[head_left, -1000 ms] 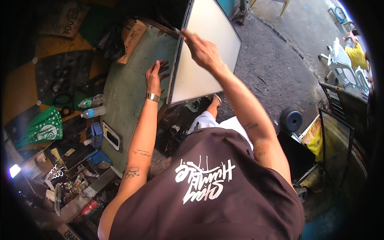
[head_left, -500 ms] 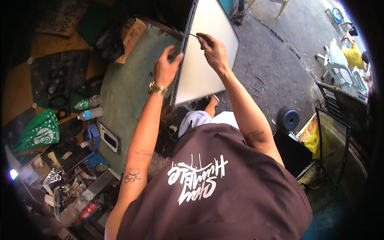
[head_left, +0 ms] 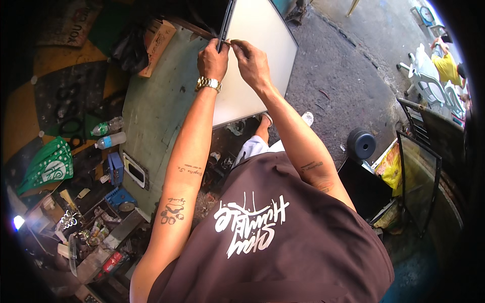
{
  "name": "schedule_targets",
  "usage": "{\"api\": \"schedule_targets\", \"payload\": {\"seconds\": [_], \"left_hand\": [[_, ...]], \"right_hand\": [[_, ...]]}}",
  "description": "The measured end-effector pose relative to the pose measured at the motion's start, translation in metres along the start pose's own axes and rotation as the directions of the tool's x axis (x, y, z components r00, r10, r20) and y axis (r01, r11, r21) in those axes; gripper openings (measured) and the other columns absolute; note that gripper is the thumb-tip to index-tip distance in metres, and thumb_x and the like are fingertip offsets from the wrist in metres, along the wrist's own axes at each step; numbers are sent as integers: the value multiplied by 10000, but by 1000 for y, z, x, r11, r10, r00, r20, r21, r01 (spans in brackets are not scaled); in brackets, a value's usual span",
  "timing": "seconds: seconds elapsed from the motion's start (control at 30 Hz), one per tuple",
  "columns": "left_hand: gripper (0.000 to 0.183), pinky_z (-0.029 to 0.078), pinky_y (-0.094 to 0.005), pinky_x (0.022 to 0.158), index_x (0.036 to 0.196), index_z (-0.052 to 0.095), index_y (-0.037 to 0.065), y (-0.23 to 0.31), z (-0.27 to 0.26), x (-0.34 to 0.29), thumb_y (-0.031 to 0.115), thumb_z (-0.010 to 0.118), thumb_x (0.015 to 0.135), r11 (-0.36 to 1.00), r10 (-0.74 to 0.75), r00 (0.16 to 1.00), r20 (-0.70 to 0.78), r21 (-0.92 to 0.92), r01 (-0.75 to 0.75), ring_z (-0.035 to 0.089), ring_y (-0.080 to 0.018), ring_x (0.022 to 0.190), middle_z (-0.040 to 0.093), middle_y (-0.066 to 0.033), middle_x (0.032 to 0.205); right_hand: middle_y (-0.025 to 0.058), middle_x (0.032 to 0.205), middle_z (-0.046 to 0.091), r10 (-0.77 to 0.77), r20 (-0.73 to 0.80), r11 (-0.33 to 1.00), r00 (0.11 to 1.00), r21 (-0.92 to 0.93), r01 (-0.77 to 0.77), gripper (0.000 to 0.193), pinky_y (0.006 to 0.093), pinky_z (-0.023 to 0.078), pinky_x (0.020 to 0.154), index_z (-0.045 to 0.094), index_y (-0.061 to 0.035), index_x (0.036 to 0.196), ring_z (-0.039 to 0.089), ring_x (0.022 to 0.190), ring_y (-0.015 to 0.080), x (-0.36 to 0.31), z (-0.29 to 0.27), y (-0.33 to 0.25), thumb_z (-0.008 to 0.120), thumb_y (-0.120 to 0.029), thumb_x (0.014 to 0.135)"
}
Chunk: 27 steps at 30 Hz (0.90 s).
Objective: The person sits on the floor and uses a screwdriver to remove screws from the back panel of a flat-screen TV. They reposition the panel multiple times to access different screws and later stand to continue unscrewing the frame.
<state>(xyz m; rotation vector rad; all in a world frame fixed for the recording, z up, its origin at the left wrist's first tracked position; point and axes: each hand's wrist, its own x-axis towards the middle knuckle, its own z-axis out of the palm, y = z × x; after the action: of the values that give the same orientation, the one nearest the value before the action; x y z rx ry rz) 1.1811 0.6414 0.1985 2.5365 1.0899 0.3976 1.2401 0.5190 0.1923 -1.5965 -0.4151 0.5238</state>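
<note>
Grey floor: it spreads across the upper right, beyond my right forearm. Green tabletop: it lies on my left, alongside my left forearm. White panel: framed by a dark edge, it stands straight ahead of me, between the tabletop and the bare stretch of floor, its left edge meeting both my hands. Dark shirt: it covers my body at the lower centre and bears white lettering. White chair: it is at the far right, well apart from me, near a person in yellow. Cardboard box: long and narrow, it rests at the far left side of the tabletop, just beside a black bag.

Left hand: my fingers are curled around the dark edge of the panel and grasp it. Right hand: just beside the left and in front of the panel's pale face, its thumb and fingertips are pinched together. Clear bottle: it lies left of the tabletop. Gold watch: it circles my left wrist. Thin tool: it appears to be gripped in my right fingertips against the edge, mostly hidden.
</note>
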Motion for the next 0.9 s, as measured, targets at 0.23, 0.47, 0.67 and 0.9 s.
{"api": "schedule_targets", "payload": {"seconds": [0.23,0.47,0.67,0.9], "left_hand": [[332,554,-519,738,1044,717,78,1,1,0,385,734,919,999,-41,999,27,32,40,716,-431,883,751,-203,909],[241,526,-507,683,1002,716,77,-6,8,1,309,708,935,1000,16,999,-40,14,-15,699,-422,781,727,-193,819],[340,550,-527,752,1099,715,72,-1,2,1,365,720,928,1000,-14,1000,22,17,13,711,-448,886,745,-232,916],[296,538,-533,729,1039,708,77,-9,8,1,350,729,927,998,-20,999,26,-52,21,706,-447,878,739,-221,893]], "right_hand": [[189,1003,773,36,-2,999,999,-6,-36,281,345,555,819,733,-29,1215,745,887,229,2,2,4,627,-218,1038],[193,986,772,20,-28,1000,999,-2,-20,281,346,557,805,734,-35,1217,745,871,230,2,5,7,629,-223,1037],[200,1014,770,29,-15,1000,999,5,-29,275,349,561,823,735,-33,1209,754,905,247,1,2,-1,630,-216,1033],[198,1071,744,-135,159,947,978,-270,174,228,475,553,902,746,-60,1117,710,1014,380,23,-16,-11,613,-139,948]]}}
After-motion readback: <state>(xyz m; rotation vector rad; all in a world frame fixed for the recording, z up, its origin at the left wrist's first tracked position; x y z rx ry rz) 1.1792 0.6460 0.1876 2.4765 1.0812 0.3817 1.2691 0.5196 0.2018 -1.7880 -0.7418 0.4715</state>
